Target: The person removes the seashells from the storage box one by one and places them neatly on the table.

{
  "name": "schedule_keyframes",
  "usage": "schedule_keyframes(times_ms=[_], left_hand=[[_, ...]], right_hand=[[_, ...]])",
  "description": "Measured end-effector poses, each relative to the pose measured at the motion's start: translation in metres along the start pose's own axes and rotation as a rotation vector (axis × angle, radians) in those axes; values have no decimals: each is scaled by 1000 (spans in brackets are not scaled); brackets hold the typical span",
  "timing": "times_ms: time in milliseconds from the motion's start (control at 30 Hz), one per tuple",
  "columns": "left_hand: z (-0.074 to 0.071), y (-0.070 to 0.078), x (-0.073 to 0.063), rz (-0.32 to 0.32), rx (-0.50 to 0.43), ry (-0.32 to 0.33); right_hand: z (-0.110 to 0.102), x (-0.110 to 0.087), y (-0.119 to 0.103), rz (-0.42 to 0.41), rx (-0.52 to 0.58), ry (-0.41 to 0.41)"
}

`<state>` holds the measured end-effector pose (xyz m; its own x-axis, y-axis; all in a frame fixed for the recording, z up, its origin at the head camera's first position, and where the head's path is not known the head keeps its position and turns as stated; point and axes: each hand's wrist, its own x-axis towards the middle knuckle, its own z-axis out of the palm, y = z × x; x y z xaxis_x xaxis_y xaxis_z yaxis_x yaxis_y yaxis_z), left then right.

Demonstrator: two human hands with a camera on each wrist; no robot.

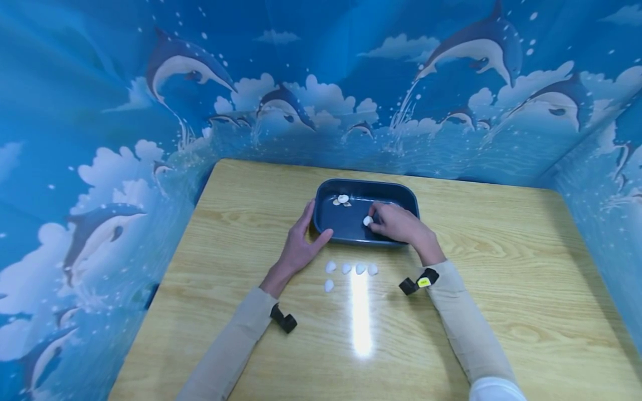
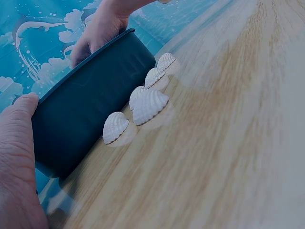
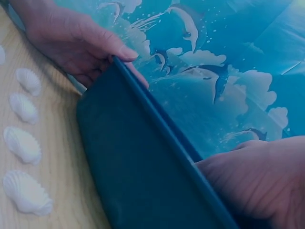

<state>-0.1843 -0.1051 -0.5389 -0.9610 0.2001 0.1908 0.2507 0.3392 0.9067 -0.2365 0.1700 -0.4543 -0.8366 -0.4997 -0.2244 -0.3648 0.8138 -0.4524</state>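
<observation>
A dark blue rectangular tub (image 1: 351,241) stands on the table. My right hand (image 1: 400,225) reaches down inside it, pinching a white seashell (image 1: 368,221) between thumb and fingertips; the tub wall hides those fingertips in both wrist views. At the tub's left end my left hand (image 1: 296,249) rests with fingers extended along the outside and thumb (image 2: 29,102) against the front corner by the rim. A small cluster of shells (image 1: 343,199) lies in the tub's back left part. In front of the tub, several white ribbed shells (image 1: 360,268) form a row, with one shell (image 1: 329,285) nearer me.
The wooden table (image 1: 501,289) extends to both sides of the tub. A blue dolphin-print backdrop (image 1: 321,67) hangs behind and along the sides. Black wrist cameras are strapped to both sleeves. A bright light reflection crosses the tabletop below the shell row.
</observation>
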Motion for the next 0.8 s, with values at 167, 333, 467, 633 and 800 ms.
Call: schedule_keyframes(times_ms=[167, 333, 467, 633, 800], left_hand=[[0, 0, 0, 3, 2, 1], [1, -1, 0, 6, -1, 5], [0, -1, 0, 5, 0, 6], [0, -1, 0, 2, 4, 4], [0, 0, -1, -2, 7, 5]], right_hand=[[-5, -7, -3, -8, 9, 20], [-10, -15, -9, -23, 16, 31], [-13, -23, -15, -51, 26, 44], [-15, -36, -24, -79, 41, 50], [-12, -50, -36, -135, 44, 75]])
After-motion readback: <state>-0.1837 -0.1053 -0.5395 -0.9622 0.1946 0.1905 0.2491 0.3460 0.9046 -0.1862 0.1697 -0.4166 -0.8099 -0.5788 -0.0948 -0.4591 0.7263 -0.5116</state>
